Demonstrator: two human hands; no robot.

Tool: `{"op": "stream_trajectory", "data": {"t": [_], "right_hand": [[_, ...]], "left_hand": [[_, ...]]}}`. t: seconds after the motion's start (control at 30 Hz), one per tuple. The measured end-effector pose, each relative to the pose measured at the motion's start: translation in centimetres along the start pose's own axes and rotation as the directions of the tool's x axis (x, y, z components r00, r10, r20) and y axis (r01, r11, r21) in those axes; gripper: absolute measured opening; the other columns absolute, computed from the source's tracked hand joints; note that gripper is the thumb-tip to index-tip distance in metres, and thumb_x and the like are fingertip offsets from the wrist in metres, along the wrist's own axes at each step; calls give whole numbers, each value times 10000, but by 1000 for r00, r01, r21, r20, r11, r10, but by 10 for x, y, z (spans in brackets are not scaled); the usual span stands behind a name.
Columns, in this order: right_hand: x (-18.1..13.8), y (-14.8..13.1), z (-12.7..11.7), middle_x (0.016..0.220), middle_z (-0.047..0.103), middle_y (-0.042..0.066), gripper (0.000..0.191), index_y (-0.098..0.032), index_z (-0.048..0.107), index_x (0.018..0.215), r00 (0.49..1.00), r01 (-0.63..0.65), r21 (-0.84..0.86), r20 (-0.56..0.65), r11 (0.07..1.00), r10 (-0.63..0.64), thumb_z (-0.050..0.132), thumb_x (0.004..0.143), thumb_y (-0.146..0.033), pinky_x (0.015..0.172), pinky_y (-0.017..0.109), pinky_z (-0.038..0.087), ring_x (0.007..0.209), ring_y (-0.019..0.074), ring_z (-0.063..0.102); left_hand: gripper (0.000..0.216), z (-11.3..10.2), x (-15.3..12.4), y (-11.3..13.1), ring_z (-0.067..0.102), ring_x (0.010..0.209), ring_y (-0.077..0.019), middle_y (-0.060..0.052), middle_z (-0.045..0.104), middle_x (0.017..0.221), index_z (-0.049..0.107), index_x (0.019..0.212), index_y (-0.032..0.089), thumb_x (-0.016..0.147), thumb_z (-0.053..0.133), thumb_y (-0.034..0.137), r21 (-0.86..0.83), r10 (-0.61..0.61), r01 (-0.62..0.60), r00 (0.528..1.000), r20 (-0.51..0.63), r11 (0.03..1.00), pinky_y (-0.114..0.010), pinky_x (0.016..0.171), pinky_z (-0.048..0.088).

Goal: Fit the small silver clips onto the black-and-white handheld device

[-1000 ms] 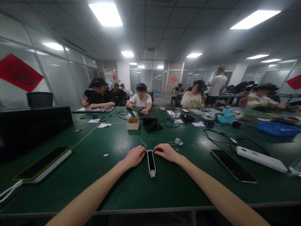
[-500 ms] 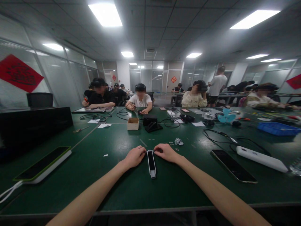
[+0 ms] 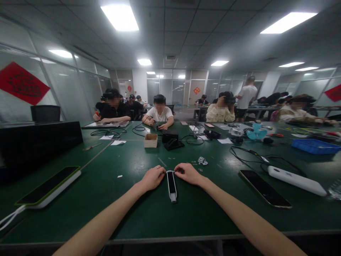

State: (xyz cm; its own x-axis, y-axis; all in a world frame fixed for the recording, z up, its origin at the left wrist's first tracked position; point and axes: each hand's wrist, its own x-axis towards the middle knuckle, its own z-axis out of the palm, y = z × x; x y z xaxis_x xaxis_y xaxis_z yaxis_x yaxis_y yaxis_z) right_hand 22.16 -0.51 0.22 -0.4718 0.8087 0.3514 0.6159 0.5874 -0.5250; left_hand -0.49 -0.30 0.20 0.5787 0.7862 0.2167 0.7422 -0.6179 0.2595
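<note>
A narrow black-and-white device point(image 3: 172, 185) lies lengthwise on the green table point(image 3: 149, 213), straight ahead of me. My left hand point(image 3: 153, 177) rests with curled fingers at the left of its far end, a ring on one finger. From the other side, my right hand point(image 3: 188, 172) pinches that same far end. Both hands touch the device's top edge. Small metal parts point(image 3: 201, 160) lie just beyond my right hand.
A phone on a white base point(image 3: 48, 186) lies at the left, a dark phone point(image 3: 264, 192) and a white power strip point(image 3: 295, 180) at the right. Further off are a cardboard box point(image 3: 150, 139), cables, a blue tray point(image 3: 314, 145), and several seated people.
</note>
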Motion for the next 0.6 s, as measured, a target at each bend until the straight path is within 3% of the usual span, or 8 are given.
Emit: {"op": "stream_trajectory", "data": {"t": [0.6], "right_hand": [[0,-3,1,800,641,30,151,-151,650,899,1000,-22,31,-11,999,23,572,791,-220,630,242,488,679,126,588]], "left_hand": [[179,0,0,1,572,856,-168,-35,576,984,574,996,213,903,421,228,-5,-3,3,1000,-4,1000,-269,763,449]]}}
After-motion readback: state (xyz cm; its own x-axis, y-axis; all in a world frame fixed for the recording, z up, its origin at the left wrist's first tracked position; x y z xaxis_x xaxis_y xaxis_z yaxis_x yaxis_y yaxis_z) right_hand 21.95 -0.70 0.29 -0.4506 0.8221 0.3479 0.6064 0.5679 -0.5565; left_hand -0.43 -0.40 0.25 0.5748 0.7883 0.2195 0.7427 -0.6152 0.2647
